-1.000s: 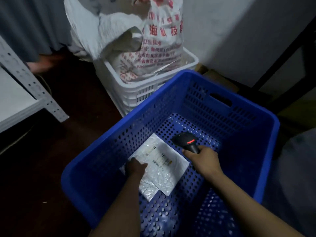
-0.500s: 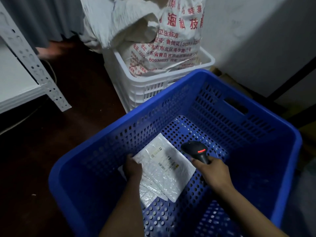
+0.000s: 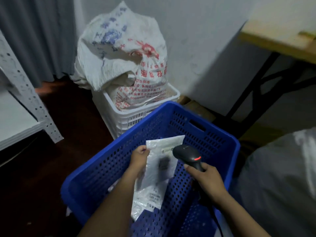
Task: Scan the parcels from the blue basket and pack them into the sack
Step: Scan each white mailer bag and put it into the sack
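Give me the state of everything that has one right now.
parcel, held up over the blue basket.
scanner, red light on, aimed at parcel.
left grip, pinches parcel's edge.
right grip, holds scanner.
sack, upright in white crate, top slumped.

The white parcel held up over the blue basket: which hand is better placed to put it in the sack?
Left, most likely. The left hand grips the parcel and is on the side nearer the sack, while the right hand is busy holding the scanner.
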